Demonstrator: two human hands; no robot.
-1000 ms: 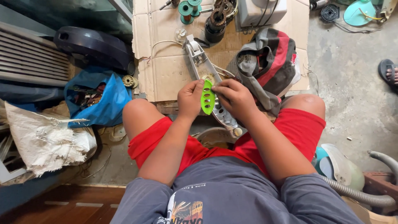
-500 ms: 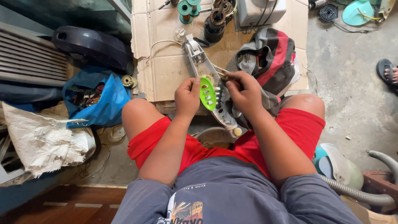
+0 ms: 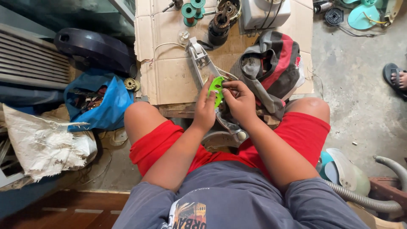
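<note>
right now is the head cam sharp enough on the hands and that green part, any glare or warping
Head view: even, soft daylight, no hard glare; the green plastic part and both hands, left hand and right hand, are in focus with only slight softness at the fingers; wide-angle lens bends the edges, so the grey hose and knees look stretched.

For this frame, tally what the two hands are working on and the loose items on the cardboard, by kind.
Green plastic disc, between left hand and right hand: 1
Grey metal housing: 1
Teal spools: 2
Dark motor cores: 2
Striped bag: 1
Total: 7
</note>
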